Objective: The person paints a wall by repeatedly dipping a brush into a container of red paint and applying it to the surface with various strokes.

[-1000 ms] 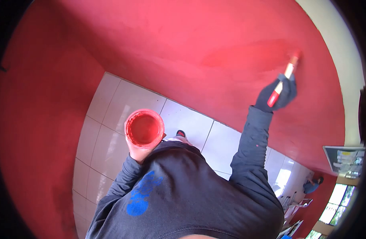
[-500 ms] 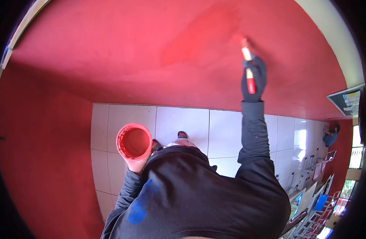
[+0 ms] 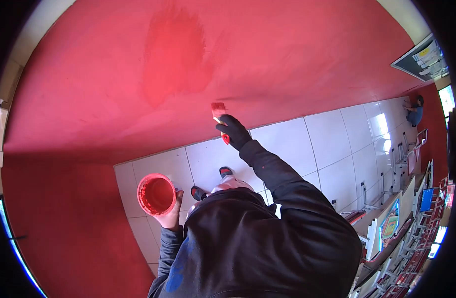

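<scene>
My left hand (image 3: 173, 215), bare, is wrapped round the side of a round tub of red paint (image 3: 157, 195); wet paint coats its inner wall. In a dark glove, my right hand (image 3: 234, 130) grips a paintbrush (image 3: 219, 115) by its handle, the red end of which shows below the fingers. The bristles are red and point toward the red wall (image 3: 287, 54). A brighter, wet-looking patch of paint (image 3: 173, 54) lies on that wall, above and left of the brush. The brush is now between the wall patch and the tub.
White floor tiles (image 3: 282, 146) run along the wall's foot. A framed board (image 3: 421, 59) hangs at the right. Far right, a person in blue (image 3: 414, 111) crouches by the wall. Chairs and tables (image 3: 382, 233) crowd the lower right. Another red wall (image 3: 69, 223) stands at left.
My right hand has drawn the brush off the wall's upper right, down and left toward the tub. The view has turned, and the wet patch appears further left. My left hand keeps the tub.
</scene>
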Motion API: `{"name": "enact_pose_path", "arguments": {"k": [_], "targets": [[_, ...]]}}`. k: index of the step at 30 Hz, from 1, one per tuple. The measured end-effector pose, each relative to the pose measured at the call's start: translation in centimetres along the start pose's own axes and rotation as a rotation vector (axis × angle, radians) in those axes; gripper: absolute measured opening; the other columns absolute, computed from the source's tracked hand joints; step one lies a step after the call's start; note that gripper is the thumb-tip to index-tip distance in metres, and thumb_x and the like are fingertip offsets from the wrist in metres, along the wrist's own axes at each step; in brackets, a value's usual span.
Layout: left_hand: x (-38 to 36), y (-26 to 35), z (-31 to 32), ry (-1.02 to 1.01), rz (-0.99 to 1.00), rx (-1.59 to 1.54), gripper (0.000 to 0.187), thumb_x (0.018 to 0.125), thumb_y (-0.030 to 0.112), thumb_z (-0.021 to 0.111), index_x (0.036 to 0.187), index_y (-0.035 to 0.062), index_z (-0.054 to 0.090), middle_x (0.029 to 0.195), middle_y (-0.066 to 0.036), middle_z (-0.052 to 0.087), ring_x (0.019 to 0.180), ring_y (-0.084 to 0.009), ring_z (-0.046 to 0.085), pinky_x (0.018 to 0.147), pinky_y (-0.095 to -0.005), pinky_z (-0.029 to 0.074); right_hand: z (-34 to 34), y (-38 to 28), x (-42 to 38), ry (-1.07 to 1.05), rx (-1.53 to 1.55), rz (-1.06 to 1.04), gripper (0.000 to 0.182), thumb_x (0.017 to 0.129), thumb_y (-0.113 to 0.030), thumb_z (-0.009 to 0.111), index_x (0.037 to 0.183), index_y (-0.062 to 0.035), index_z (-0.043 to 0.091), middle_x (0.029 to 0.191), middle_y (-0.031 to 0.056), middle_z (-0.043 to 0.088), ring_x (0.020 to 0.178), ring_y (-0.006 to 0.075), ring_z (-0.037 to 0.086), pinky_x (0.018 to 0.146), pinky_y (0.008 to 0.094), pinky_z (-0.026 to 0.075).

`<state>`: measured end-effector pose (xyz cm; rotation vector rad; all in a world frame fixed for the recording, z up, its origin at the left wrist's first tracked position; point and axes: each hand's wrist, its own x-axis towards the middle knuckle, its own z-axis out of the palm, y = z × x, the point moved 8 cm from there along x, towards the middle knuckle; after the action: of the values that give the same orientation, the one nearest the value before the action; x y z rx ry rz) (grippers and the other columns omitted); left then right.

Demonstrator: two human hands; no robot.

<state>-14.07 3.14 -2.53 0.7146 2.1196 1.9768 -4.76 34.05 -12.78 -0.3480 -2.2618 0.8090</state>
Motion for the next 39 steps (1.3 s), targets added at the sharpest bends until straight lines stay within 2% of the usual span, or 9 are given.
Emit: {"name": "enact_pose_path", "arguments": {"k": [3,8,9,11,14,20,31,37,39], "targets": [[0.1,0.2,0.0,0.007,-0.007,-0.004,0.074,0.063,0.001,0.082,0.126,0.0043,0.043,0.110,-0.009,0.057,0.096,-0.0195,0.058,0.083,-0.0336,0.051,-1.7,0.2,-2.0,0.089,-0.040,-0.022,0.024,0.081,-0.004,0.061,0.105,-0.0056,0.060,0.107,0.0151,0.056,0.101,0.0310,0.055,0.085,0.0373,0.045],[0.2,0.9,0.2,0.027,-0.036,0.005,0.072,0.064,0.000,0.081,0.125,0.0038,0.042,0.103,-0.009,0.060,0.089,-0.0187,0.061,0.079,-0.0321,0.052,-7.2,1.2,-4.0,0.300,-0.021,0.310,0.023,0.082,-0.001,0.058,0.104,-0.0059,0.062,0.092,0.0127,0.060,0.089,0.0306,0.059,0.078,0.0364,0.048],[0.2,1.1,0.3,0.033,-0.037,0.009,0.072,0.064,0.000,0.081,0.125,0.0038,0.042,0.103,-0.009,0.060,0.089,-0.0187,0.061,0.079,-0.0321,0.052,-8.5,1.0,-4.4,0.391,-0.013,0.281,0.021,0.083,-0.005,0.061,0.104,-0.0029,0.061,0.091,0.0121,0.062,0.084,0.0263,0.062,0.076,0.0343,0.048],[0.2,1.5,0.3,0.017,-0.014,-0.002,0.073,0.064,-0.001,0.080,0.126,0.0033,0.041,0.099,-0.009,0.061,0.085,-0.0186,0.062,0.077,-0.0320,0.052,-9.8,0.9,-4.5,0.413,0.162,0.526,0.023,0.084,-0.009,0.064,0.104,0.0000,0.060,0.090,0.0098,0.065,0.081,0.0193,0.062,0.073,0.0310,0.049],[0.4,2.2,0.4,-0.011,-0.003,-0.035,0.075,0.063,-0.002,0.080,0.126,0.0033,0.040,0.098,-0.009,0.061,0.085,-0.0182,0.062,0.077,-0.0327,0.053,-11.8,-2.4,-3.0,0.457,0.496,0.632,0.027,0.086,-0.013,0.065,0.107,0.0016,0.058,0.088,0.0061,0.064,0.079,0.0126,0.062,0.073,0.0271,0.049],[-1.9,0.0,3.0,-0.094,-0.028,-0.017,0.084,0.056,0.012,0.088,0.125,0.0032,0.042,0.118,-0.011,0.053,0.108,-0.0214,0.053,0.089,-0.0352,0.048,-18.5,-11.7,0.9,0.422,0.651,0.482,0.023,0.087,-0.010,0.061,0.105,0.0027,0.054,0.088,0.0099,0.062,0.077,0.0161,0.064,0.066,0.0283,0.054],[-5.3,6.6,5.6,-0.050,0.208,-0.039,0.076,0.055,0.016,0.089,0.117,0.0007,0.049,0.109,-0.011,0.060,0.101,-0.0201,0.059,0.087,-0.0334,0.048,-19.6,-26.3,3.1,0.161,0.704,0.266,0.017,0.086,-0.008,0.062,0.099,0.0025,0.056,0.081,0.0055,0.060,0.066,0.0095,0.058,0.058,0.0228,0.046],[-7.3,8.8,6.0,-0.038,0.285,-0.006,0.072,0.057,0.017,0.088,0.115,0.0000,0.049,0.107,-0.012,0.061,0.096,-0.0206,0.063,0.084,-0.0316,0.050,-17.3,-31.5,2.5,-0.183,0.345,0.093,0.019,0.082,-0.009,0.067,0.093,0.0035,0.059,0.078,0.0063,0.063,0.066,0.0094,0.060,0.060,0.0246,0.048],[-7.6,9.3,5.9,-0.014,0.286,-0.015,0.073,0.057,0.018,0.088,0.115,-0.0001,0.049,0.107,-0.012,0.061,0.097,-0.0210,0.063,0.085,-0.0315,0.050,-15.9,-32.1,2.4,-0.245,0.369,0.048,0.019,0.081,-0.010,0.068,0.091,0.0029,0.059,0.075,0.0075,0.063,0.068,0.0120,0.062,0.062,0.0263,0.050]]}}
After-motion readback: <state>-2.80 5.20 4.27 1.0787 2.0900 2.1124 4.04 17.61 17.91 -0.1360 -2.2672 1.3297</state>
